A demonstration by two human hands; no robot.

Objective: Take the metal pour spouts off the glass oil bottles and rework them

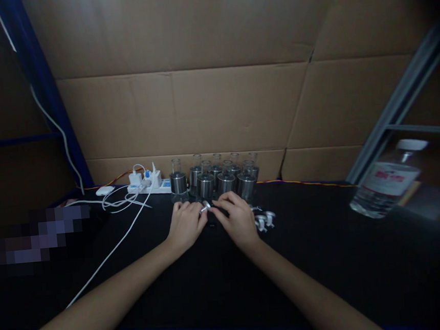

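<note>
My left hand [186, 223] is closed, its thumb and fingers pinching a small silver-white piece [205, 206]. From the other side my right hand [237, 219] has thumb and index finger at the same piece, also in a pinch. Its exact kind is too small to make out. Beside my right hand lie several small white and silver fittings [265, 220]. Just behind both hands stand several glass bottles with steel sleeves [205, 185], upright and close together. A small dark object [212, 226] lies on the black tabletop between my hands.
A white power strip [164, 186] with chargers stands at the back left, and a white cable [112, 249] runs forward across the black table [320, 259]. A large clear plastic bottle [387, 181] is at the right. Cardboard panels [234, 107] form the back wall.
</note>
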